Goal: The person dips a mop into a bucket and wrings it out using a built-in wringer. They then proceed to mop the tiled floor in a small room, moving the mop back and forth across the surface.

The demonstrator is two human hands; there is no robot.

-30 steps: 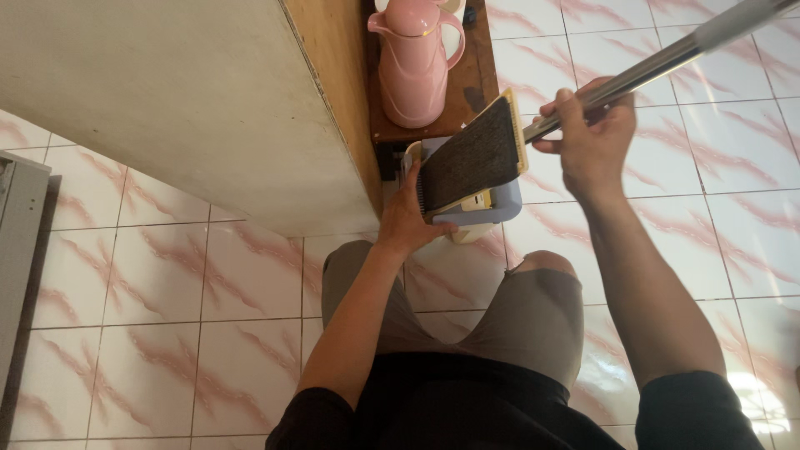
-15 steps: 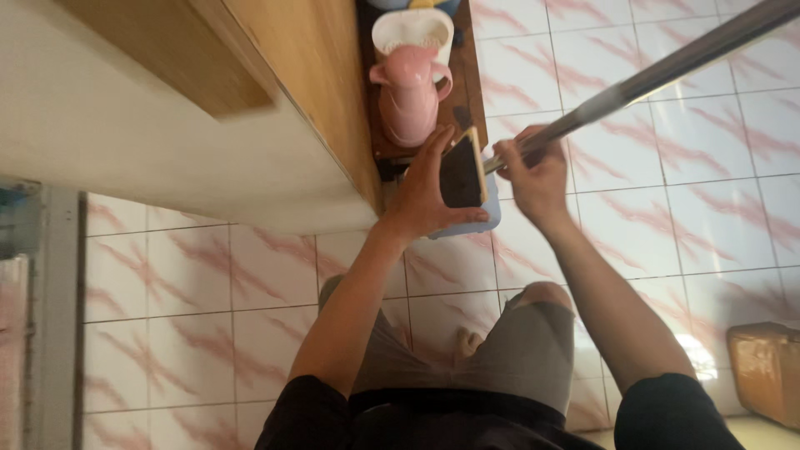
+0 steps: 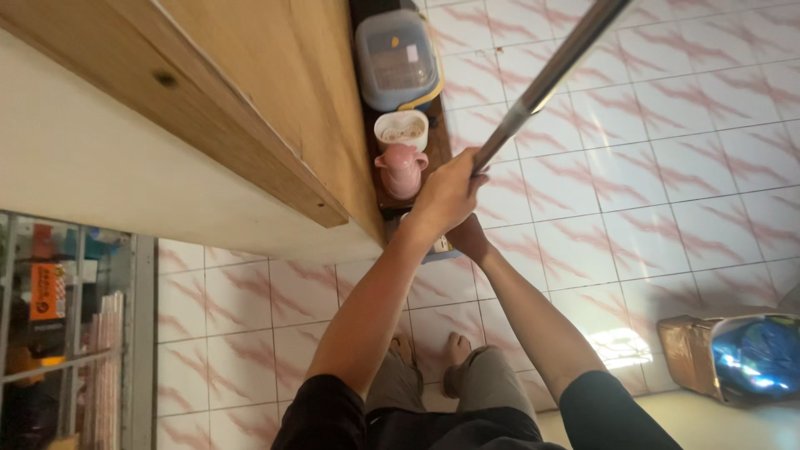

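The left hand (image 3: pixel 447 196) is wrapping tight around the metal pole (image 3: pixel 546 79), with its fingers closed on it. The right hand (image 3: pixel 468 237) is sitting just below the left hand, mostly hidden behind it, so I cannot tell if it is gripping the pole or only touching something under it. The pole is slanting up and away from the left hand toward the top edge of the picture, and its lower end is hidden under the hands. A small bit of a pale blue thing (image 3: pixel 437 248) is peeking out just below the left hand; it is too hidden to name. Just beyond the left hand, a pink jug (image 3: pixel 401 169) is standing on a low dark shelf (image 3: pixel 375 196), and past the jug there is a white bowl (image 3: pixel 401 131) and then a grey-blue box with a lid (image 3: pixel 396 60). A big wooden cabinet (image 3: pixel 275 108) is standing beside the shelf, on the far side from the pole. The pink and white tiled floor (image 3: pixel 650 167) is lying under everything. I think the jug is in danger, because it is so close to the left hand that a swing of the pole could knock it over. The pole is long too, so its far end could bump something out of sight. With only one sure grip, the pole might slip or twist.
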